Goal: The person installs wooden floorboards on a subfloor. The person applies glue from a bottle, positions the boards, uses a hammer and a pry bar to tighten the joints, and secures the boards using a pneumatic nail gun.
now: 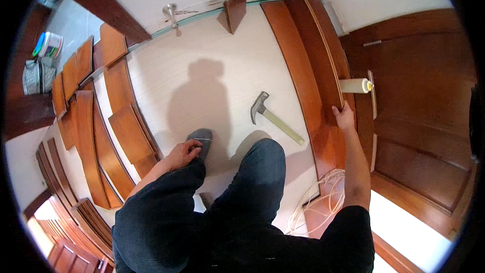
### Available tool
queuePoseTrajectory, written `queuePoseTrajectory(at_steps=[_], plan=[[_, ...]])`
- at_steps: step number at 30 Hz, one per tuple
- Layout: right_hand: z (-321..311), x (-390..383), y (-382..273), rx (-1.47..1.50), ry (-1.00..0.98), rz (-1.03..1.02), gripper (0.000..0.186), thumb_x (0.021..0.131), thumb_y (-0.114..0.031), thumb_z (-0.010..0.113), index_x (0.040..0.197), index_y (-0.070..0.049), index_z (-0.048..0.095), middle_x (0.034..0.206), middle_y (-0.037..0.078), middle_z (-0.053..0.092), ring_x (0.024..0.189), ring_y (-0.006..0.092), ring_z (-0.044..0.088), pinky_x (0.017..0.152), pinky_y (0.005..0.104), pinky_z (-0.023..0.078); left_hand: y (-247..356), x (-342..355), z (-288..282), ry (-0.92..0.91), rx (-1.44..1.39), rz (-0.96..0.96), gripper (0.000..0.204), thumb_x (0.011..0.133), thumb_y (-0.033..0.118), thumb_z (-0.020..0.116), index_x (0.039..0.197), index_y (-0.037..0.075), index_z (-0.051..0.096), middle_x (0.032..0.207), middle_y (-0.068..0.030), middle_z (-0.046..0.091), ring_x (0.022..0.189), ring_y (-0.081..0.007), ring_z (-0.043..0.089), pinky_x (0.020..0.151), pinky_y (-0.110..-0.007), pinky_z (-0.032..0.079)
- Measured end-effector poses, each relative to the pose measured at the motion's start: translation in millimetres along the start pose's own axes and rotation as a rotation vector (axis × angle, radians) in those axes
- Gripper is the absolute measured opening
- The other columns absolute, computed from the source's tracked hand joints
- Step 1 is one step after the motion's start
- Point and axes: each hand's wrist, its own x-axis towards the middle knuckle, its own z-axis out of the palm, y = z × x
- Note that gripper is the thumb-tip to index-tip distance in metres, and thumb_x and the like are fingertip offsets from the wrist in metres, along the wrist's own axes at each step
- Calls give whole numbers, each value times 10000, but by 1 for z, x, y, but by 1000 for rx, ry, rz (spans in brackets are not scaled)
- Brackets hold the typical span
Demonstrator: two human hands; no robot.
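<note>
I find one plank in my grip, held at the near end of its upper edge. It is long, narrow and reddish-brown, with a glossy face and a thin, paler edge. It stands tilted up on its long side, the broad face turned to my left, its length running away from me. It is to my right, among flat boards of matching colour.
</note>
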Motion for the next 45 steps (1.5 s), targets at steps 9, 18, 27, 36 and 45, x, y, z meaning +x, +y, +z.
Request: queuePoseTrajectory(at_steps=[9, 18, 27, 36, 45], plan=[[-8, -2, -16, 29, 8, -22, 517, 964, -269, 678, 1334, 58, 524, 1204, 280, 684, 1136, 392, 672, 935, 445, 541, 10, -7, -3, -2, 27, -19, 331, 1023, 272, 553, 1295, 91, 610, 994, -136, 735, 926, -294, 705, 863, -398, 540], [0, 3, 1, -9, 67, -54, 581, 923, -291, 714, 1330, 73, 516, 1157, 331, 667, 1126, 461, 645, 920, 465, 538, -1, 0, 3, 5, 14, -26, 326, 1012, 277, 570, 1282, 102, 621, 1000, -150, 737, 949, -303, 709, 875, -405, 545], [16, 16, 1, 150, 74, -94, 432, 957, -223, 686, 1280, 35, 562, 1154, 246, 707, 1084, 397, 683, 912, 435, 532, -9, -3, 2, 6, 32, 8, 328, 1025, 294, 545, 1279, 106, 632, 1055, -161, 728, 966, -302, 706, 895, -414, 536], [4, -1, -1, 105, 8, -19, 474, 986, -151, 660, 1382, 60, 507, 1330, 219, 627, 1204, 347, 610, 1029, 385, 479, -4, 2, 3, 78, 173, 69, 306, 1029, 306, 545, 1198, 72, 645, 952, -120, 740, 908, -281, 711, 842, -387, 541], [9, 1, 2, -15, 83, 14, 647, 946, -229, 694, 1454, 79, 439, 1251, 285, 662, 1150, 390, 658, 966, 440, 520, 8, 1, 2, 125, 161, 130, 302, 1026, 330, 557, 1128, 73, 679, 890, -112, 739, 834, -271, 712, 785, -395, 544]])
